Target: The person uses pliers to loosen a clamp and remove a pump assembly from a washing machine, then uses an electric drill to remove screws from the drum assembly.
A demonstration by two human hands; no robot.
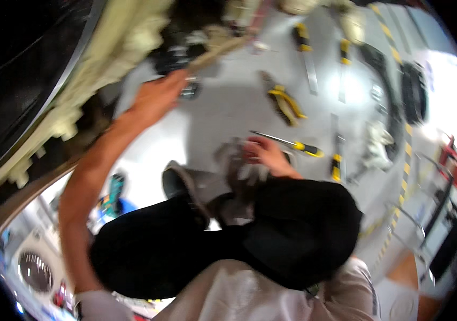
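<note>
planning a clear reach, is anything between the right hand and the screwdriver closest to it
Nothing visible stands between the right hand and that yellow-and-black screwdriver; blur hides whether they touch. The pliers lie on its far side, out of the way.

Screwdriver (307, 149) w/ blk & ylw handle, thin dk shaft, lies on grey floor (223, 104), tip up-left, handle R; small shiny metal pc (190, 88), blurred, at L hand's (159, 99) fingertips.

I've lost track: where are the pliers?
In the head view, the pliers lie on the grey floor, right of centre, just beyond the screwdriver beside the right hand.
</note>
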